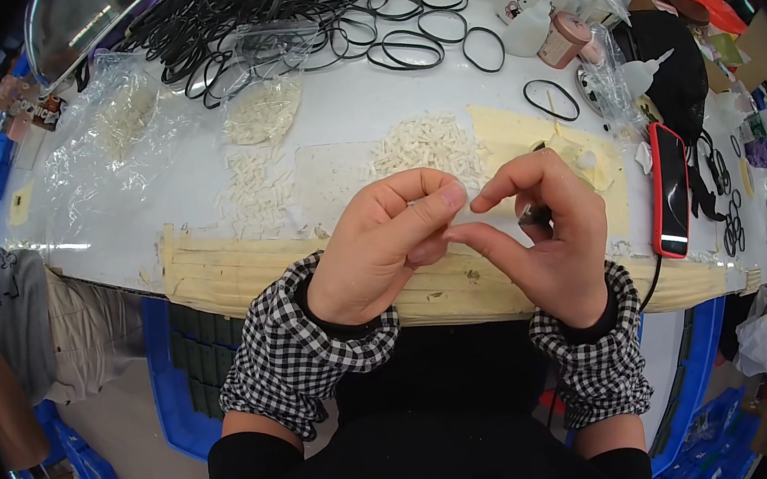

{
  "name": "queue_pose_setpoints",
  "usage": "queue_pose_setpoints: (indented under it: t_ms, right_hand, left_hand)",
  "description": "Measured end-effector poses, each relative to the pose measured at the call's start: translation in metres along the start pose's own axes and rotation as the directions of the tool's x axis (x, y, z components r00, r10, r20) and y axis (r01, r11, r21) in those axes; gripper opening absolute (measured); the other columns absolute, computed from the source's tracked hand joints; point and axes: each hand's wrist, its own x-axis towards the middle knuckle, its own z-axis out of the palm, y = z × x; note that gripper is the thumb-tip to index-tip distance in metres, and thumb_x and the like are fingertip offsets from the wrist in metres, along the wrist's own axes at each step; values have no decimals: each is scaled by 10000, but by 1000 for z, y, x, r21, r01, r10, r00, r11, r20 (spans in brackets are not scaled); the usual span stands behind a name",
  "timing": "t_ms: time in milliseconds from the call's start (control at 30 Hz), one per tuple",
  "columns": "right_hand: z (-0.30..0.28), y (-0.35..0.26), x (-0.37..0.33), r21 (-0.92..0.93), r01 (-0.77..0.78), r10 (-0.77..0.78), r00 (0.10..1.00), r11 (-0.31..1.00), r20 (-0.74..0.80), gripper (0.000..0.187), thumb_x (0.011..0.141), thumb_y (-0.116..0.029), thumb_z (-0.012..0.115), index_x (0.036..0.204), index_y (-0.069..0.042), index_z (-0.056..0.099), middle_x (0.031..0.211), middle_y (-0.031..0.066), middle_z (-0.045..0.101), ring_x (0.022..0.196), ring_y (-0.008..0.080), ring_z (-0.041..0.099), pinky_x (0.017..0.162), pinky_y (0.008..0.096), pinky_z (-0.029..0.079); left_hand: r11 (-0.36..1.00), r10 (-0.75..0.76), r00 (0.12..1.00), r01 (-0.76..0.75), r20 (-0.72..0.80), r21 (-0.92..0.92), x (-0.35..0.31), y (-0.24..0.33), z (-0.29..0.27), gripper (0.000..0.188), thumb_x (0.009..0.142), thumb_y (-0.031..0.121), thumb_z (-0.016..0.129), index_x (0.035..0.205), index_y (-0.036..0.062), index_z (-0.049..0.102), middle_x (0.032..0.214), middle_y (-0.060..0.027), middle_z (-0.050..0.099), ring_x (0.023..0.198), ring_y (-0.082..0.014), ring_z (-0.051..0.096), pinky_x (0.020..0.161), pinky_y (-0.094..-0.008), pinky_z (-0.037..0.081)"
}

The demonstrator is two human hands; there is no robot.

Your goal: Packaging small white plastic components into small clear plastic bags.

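Clock reference: the fingertips mark the centre; 12 o'clock points away from the wearer.

Left hand (393,238): the grip is closed, thumb laid against the forefinger. Whether a small part sits between them cannot be told.

Right hand (558,238): thumb and forefinger stand apart at 9 o'clock, facing the left fingertips. The remaining fingers curl around a dark object (535,215), type unclear.

Location of parts: a heap of white pieces (427,145) lies on the counter (354,101) at 12 o'clock, just beyond the hands. A looser spread of pale pieces (257,190) lies between 9 and 10 o'clock. A single black loop (550,100) lies between 1 and 2 o'clock.

Caution: a small part could drop if the fingertip hold is too light. The dark object could slip or snag if the curled fingers relax. A low sleeve cuff (310,342) or wrist could sweep the near pieces, mixing heap and spread or pushing strays over the taped front edge (236,270).
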Motion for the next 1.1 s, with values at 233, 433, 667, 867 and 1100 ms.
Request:
queue_pose_setpoints:
  t_ms: [233,433,667,867,1100]
  right_hand:
    - [-5,14,-2,-221,73,-42,989,972,140,366,762,-367,741,787,-61,543,667,39,530,555,207,546,486,293,422]
    - [-1,17,-3,-274,68,-27,988,959,150,341,794,-374,702,763,-75,541,643,35,531,535,211,544,467,313,413]
    - [0,20,-4,-250,76,-37,987,965,156,330,801,-365,695,758,-74,544,636,33,522,523,209,534,458,314,407]
    - [0,19,-4,-235,63,-29,989,970,145,337,802,-365,693,736,-74,537,614,37,502,523,210,525,462,321,404]
    - [-2,18,-4,-214,54,-11,980,975,198,324,805,-345,696,746,-68,540,625,45,506,536,221,526,476,329,408]
  left_hand:
    - [1000,-18,999,19,46,-19,1,-1,-2,197,992,230,477,982,41,531,774,36,493,563,-10,312,529,-170,271]
    - [993,-38,996,47,78,-112,0,-3,-3,160,994,176,473,1009,37,551,771,56,482,576,-15,315,527,-161,271]
    - [993,-41,994,52,101,-110,0,-3,-3,178,996,194,468,1048,35,531,789,47,490,572,-14,321,529,-165,271]
    - [994,-43,994,53,99,-92,1,-4,-4,224,997,231,468,1074,25,509,780,39,489,554,-13,316,528,-176,263]
    - [986,-44,989,66,141,-152,0,-4,-4,167,1001,183,458,1054,41,527,808,46,486,587,-18,326,546,-166,290]
